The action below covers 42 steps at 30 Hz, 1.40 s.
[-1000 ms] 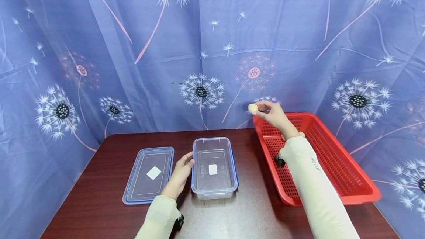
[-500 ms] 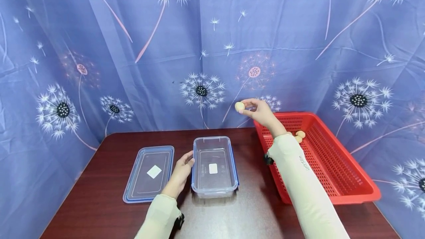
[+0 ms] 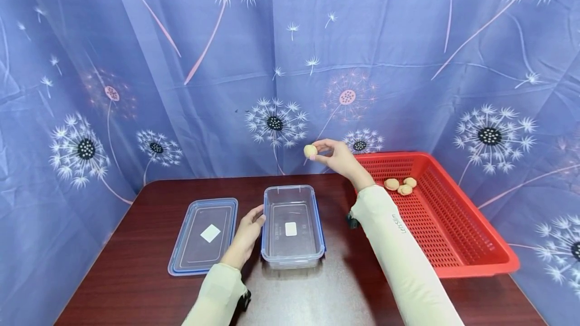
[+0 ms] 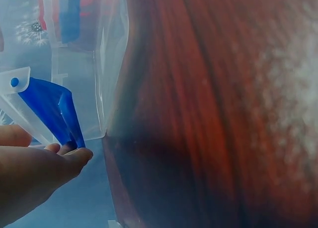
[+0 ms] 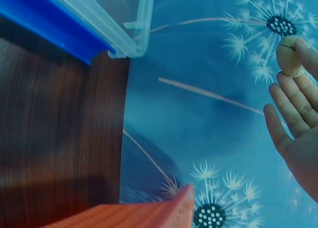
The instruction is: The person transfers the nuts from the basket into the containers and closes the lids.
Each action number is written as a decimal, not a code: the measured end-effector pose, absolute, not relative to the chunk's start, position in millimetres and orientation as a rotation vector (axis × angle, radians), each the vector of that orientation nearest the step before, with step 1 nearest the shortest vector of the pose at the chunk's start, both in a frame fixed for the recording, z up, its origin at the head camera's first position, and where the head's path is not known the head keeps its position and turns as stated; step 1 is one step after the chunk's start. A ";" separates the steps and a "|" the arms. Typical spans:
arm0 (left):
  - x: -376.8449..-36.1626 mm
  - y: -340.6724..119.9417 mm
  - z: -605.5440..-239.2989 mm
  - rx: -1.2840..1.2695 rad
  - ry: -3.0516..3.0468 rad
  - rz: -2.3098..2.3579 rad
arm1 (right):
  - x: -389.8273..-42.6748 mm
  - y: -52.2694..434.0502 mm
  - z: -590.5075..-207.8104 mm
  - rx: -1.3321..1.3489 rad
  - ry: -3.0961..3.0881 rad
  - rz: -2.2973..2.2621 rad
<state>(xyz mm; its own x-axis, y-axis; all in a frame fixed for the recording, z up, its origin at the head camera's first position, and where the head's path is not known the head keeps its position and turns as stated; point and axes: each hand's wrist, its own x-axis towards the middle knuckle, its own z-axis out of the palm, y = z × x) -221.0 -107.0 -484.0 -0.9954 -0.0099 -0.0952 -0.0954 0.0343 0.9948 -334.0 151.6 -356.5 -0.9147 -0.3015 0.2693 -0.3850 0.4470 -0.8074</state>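
On the left of the brown wood-grain table [image 3: 136,235] lies a clear, blue-edged lid [image 3: 196,250]. Next, the left hand [image 3: 246,234] pinches a blue latch [image 4: 53,109] of the clear plastic container [image 3: 290,251], plain only from the left wrist. Raised before the flowered curtain [image 3: 317,14], a pale round piece [image 3: 310,151], its dark crease visible from the right wrist, is clamped between the right hand's [image 3: 337,157] thumb and fingers. The right sleeve [image 3: 399,250] hides part of the perforated red basket [image 3: 453,220], three similar pieces [image 3: 391,184] at its far end.
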 end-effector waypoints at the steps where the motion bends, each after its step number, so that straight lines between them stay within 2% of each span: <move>1: -220.9 -107.0 -484.1 -0.113 2.217 2.139 | -333.2 149.9 -357.5 0.619 -2.608 1.492; 42: -220.4 -107.5 -482.7 -0.150 2.209 2.127 | -296.4 99.9 -435.1 0.776 -2.753 1.462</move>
